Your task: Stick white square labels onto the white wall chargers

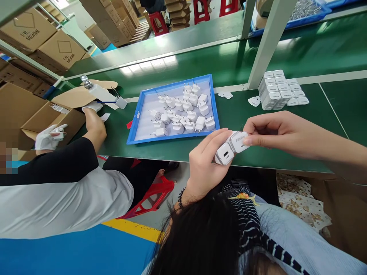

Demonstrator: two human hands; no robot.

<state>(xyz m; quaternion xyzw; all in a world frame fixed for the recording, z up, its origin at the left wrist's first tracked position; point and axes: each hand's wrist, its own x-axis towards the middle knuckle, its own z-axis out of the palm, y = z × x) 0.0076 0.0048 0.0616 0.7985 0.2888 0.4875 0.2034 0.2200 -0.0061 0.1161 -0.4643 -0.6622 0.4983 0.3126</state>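
My left hand (209,156) is closed around white USB chargers at the table's front edge. One charger (224,153) has its port face towards me. Beside it, at the upper right, is a rounded white face with grey lettering (238,141). My right hand (272,130) pinches the right edge of that lettered piece between thumb and fingertips. Whether it is a separate label or part of a second charger, I cannot tell. Behind my left hand, a blue-rimmed tray (132,131) holds several white plug chargers (187,105), many with their pins showing.
Stacks of white printed pieces (275,89) stand at the right, with a loose white piece (254,101) nearby. A metal post (268,42) rises behind them. On the left, a co-worker's gloved hand (47,137) is at an open carton (54,118). A red stool (151,198) stands below.
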